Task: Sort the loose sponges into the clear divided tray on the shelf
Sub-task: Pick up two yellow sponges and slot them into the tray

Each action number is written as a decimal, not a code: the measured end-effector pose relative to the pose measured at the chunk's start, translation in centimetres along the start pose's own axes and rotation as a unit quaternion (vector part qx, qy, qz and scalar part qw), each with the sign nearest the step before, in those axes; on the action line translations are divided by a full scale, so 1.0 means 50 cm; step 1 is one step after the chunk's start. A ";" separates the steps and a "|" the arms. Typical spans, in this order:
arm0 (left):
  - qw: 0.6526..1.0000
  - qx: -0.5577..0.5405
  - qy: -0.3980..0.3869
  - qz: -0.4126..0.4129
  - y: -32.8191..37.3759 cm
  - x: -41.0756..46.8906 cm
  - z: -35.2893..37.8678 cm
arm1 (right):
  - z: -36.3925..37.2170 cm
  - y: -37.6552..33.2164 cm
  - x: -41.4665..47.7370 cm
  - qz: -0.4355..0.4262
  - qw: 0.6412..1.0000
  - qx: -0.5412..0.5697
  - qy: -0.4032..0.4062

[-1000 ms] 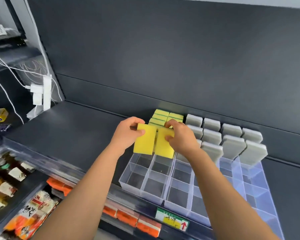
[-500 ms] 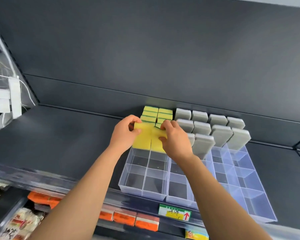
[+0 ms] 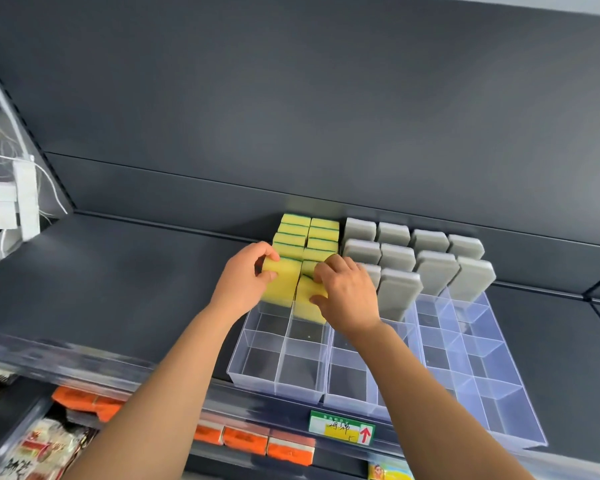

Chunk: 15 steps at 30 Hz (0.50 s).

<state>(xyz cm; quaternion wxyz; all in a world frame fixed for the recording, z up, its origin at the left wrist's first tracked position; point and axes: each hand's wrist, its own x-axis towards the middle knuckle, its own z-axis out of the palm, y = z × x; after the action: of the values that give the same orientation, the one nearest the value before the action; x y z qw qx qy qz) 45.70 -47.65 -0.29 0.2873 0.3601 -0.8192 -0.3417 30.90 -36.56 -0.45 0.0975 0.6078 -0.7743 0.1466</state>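
Centre frame, the left hand (image 3: 243,280) gripped a yellow sponge (image 3: 280,284) and the right hand (image 3: 349,297) pinched a second sponge (image 3: 308,304) at the clear tray (image 3: 278,389). Grey sponges (image 3: 399,293) (standing upright) crowded just right.

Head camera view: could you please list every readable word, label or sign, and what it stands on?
"海绵", handwritten, on the green and yellow shelf-edge price label, beside a red upward arrow.
Small print on that label: too small to read.
Black characters on the pale printed packets lower left: blurred, unreadable.
Orange packets: no readable text.
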 end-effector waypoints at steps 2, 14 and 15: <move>1.000 0.021 -0.004 0.009 -0.006 -0.002 -0.002 | 0.003 -0.002 -0.006 0.010 1.000 0.002 0.025; 0.992 0.105 -0.054 0.035 -0.016 0.003 -0.018 | 0.001 0.004 -0.013 -0.013 0.998 -0.011 0.062; 0.990 0.121 -0.063 0.033 -0.018 0.004 -0.016 | 0.002 0.004 -0.013 -0.010 0.998 -0.009 0.061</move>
<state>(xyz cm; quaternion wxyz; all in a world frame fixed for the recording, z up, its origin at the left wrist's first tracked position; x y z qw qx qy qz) 46.50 -48.55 -0.46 0.2001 0.3425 -0.8826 -0.2525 30.84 -35.96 -0.78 0.1513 0.6046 -0.7621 0.1755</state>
